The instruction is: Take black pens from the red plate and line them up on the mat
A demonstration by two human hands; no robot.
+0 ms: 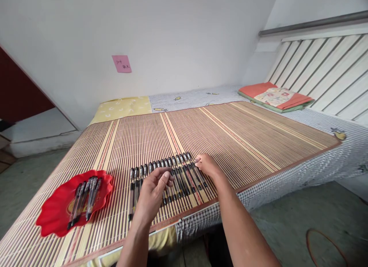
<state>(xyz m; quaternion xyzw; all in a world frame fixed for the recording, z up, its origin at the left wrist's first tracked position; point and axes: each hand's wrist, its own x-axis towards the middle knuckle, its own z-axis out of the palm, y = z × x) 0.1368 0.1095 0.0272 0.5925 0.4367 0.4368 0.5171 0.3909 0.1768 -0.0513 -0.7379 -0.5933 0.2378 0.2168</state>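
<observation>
A row of several black pens [149,170] lies side by side on a striped bamboo mat [230,136] near the bed's front edge. My left hand [153,192] hovers over the middle of the row, fingers curled and pinched around one pen. At the right end of the row my right hand [207,165] rests on the mat, its fingertips pinched at the last pens. On the left, a red scalloped plate [54,213] holds several more black pens [86,198].
The mat covers a bed against a white wall bearing a pink sticky note [121,63]. A folded orange pillow [274,96] lies at the back right by a slatted headboard [324,71]. Grey floor lies to the right and front.
</observation>
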